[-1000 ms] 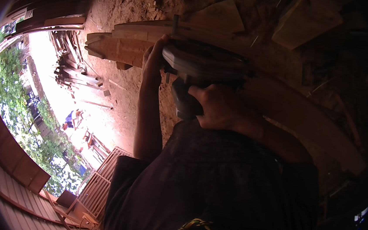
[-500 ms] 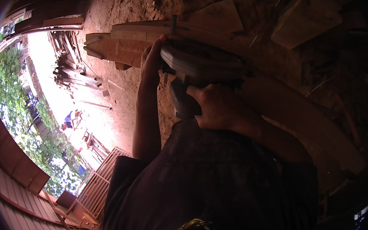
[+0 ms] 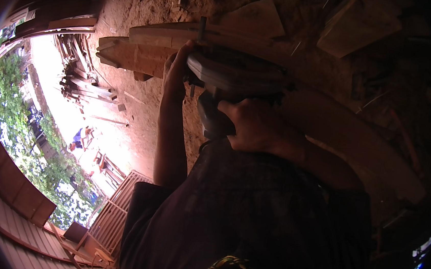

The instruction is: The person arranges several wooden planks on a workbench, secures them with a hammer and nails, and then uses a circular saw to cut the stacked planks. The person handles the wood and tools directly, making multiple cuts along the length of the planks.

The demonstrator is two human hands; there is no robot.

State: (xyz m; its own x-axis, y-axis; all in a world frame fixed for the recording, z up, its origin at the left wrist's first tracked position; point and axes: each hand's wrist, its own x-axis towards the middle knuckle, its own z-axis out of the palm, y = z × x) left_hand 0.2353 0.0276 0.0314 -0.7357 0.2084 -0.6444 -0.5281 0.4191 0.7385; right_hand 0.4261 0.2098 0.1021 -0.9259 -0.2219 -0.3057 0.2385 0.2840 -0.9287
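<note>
A dark grey handheld power tool [image 3: 231,74] with a rounded housing lies in front of my body, over a long piece of timber [image 3: 150,59]. Its exact kind is hard to make out in the shade. My right hand [image 3: 260,123] is closed around its rear handle [image 3: 212,115], thumb along the top. My left hand [image 3: 178,62] grips the tool's left end, beside a short upright bar [image 3: 202,28]; some of its fingers are hidden. Where the tool meets the wood does not show.
A second long board [image 3: 165,34] lies just beyond the timber. Flat wood panels [image 3: 361,27] rest at the far right, and a curved plank [image 3: 353,136] runs along the right. Scrap wood [image 3: 84,79] is piled on the left; a person [image 3: 79,138] crouches outside in bright light.
The view has shifted very slightly. Both hands keep the same hold on the power tool, with almost no movement along the timber.
</note>
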